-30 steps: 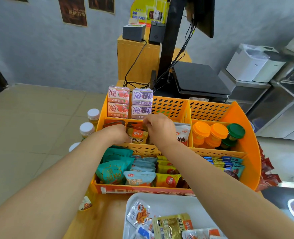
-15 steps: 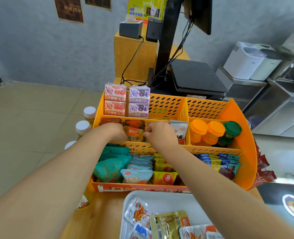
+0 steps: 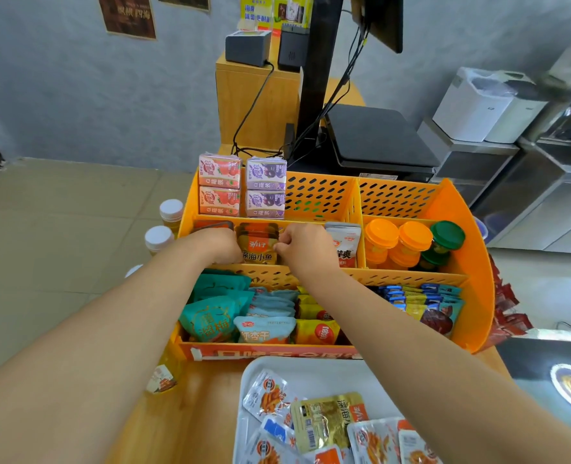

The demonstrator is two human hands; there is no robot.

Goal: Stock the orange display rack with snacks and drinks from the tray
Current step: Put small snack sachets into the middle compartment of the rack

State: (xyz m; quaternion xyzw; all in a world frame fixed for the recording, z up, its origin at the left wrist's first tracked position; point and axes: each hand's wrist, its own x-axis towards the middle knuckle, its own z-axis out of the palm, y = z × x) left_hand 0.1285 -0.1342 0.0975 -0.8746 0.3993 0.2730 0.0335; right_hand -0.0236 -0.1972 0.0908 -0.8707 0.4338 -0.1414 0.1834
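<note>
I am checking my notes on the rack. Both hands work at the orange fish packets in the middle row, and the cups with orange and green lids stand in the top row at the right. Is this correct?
Not quite. In the head view the cups with orange and green lids stand in the middle row at the right, not the top. Both the left hand and the right hand are indeed at the orange fish packets in the middle row of the orange rack.

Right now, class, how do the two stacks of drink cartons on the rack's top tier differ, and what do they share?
The red cartons show red fruit, the purple cartons dark grape-like fruit. The red stack stands at the tier's left end, the purple stack just to its right. Both are stacked two high, upright, labels facing forward, in the orange rack.
</note>
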